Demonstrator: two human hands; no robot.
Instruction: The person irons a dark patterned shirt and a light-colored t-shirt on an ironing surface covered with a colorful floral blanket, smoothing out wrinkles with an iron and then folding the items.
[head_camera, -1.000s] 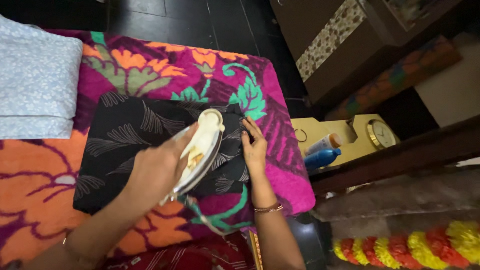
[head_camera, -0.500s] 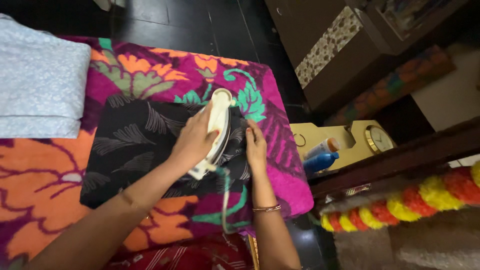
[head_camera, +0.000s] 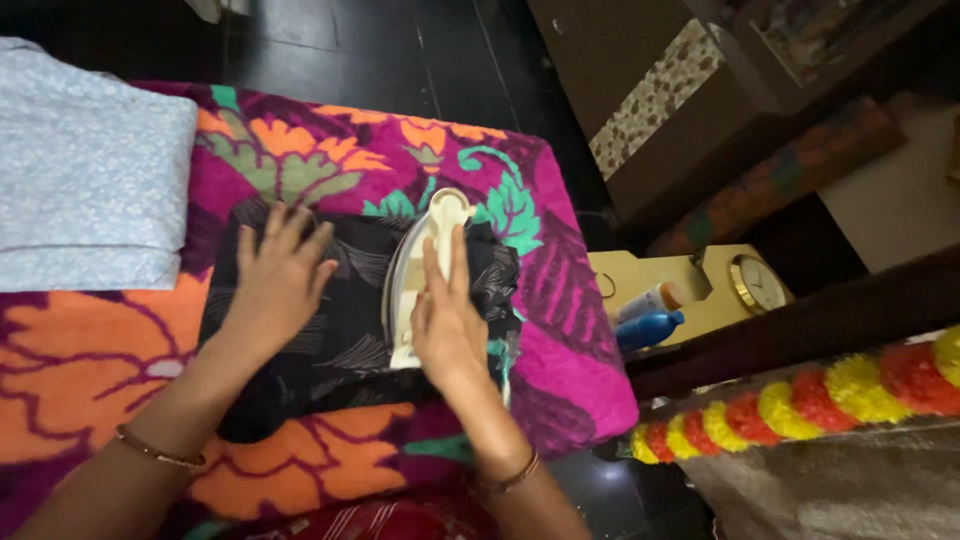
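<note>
Head view, one entry: a black patterned cloth (head_camera: 340, 330) lay flat on a bright floral cover (head_camera: 560, 330), and every place below is given relative to that cloth. A cream iron (head_camera: 425, 275) stood on its right half, nose pointing away from the person. The right hand (head_camera: 450, 320) lay over the iron's rear with fingers stretched along it, resting rather than clenched; whether it gripped the handle could not be told. The left hand (head_camera: 280, 280) was spread open, palm down on the cloth's left half, holding nothing, apparently to pin the fabric smooth. A folded pale blue cloth (head_camera: 90, 190) sat to the left of it; a blue bottle (head_camera: 650, 328) and a small clock (head_camera: 757, 285) lay well to the right, off the cover. Half a second earlier the left hand held the iron; now the hands had swapped.
</note>
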